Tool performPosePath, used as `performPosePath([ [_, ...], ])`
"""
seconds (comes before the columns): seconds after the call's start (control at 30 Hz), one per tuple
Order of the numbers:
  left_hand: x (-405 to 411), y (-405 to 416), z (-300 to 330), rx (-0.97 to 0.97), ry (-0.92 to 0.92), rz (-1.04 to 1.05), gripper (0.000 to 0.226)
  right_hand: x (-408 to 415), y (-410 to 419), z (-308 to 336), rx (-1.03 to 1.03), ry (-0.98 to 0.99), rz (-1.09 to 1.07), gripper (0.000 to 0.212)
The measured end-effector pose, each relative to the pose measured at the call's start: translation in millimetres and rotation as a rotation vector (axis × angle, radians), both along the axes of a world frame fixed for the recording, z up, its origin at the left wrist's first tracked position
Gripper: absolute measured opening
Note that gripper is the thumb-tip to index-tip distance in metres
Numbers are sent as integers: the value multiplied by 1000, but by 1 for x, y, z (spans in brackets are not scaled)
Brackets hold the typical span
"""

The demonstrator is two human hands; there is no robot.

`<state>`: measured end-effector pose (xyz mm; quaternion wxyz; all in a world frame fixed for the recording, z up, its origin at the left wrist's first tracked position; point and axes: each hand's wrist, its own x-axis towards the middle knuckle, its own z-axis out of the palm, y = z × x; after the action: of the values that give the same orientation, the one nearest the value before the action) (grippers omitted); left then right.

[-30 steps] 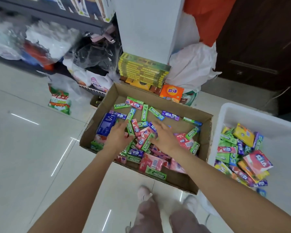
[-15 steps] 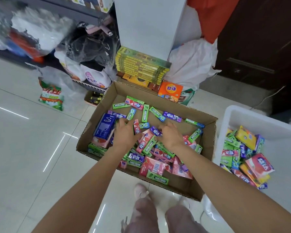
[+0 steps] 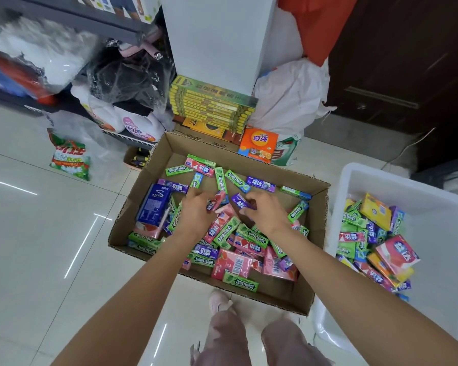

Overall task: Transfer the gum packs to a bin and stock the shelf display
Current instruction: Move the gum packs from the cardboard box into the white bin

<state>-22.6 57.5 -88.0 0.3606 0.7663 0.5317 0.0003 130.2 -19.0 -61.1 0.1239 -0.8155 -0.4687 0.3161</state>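
An open cardboard box (image 3: pixel 319 249) on the floor holds several loose gum packs (image 3: pixel 226 233) in green, pink, purple and blue. My left hand (image 3: pixel 196 213) is down in the middle of the pile, fingers curled round a pink pack (image 3: pixel 218 200). Just to its right, my right hand (image 3: pixel 266 212) curls its fingers round a purple pack (image 3: pixel 240 201). A white plastic bin (image 3: pixel 434 204) stands right of the box with several gum packs (image 3: pixel 373 241) heaped in its near left part.
Behind the box are a stack of yellow-green flat boxes (image 3: pixel 212 104), an orange packet (image 3: pixel 261 143), a white pillar (image 3: pixel 217 38) and a white sack (image 3: pixel 288 96). Bagged goods fill a low shelf (image 3: pixel 64 11) at the back left. My feet (image 3: pixel 220 303) stand just below the box.
Both hands have closed their fingers on packs in the middle of the box, the left on a pink one, the right on a purple one. The camera has leaned in slightly.
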Motion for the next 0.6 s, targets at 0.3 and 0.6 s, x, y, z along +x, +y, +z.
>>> performPosePath([
  [0.3,10,-14,14,79,27,-11,44,8,-17,14,102,73,-113,19],
  [0.6,73,-58,91,169,-278,37,41,46,-55,51,346,112,-293,25],
])
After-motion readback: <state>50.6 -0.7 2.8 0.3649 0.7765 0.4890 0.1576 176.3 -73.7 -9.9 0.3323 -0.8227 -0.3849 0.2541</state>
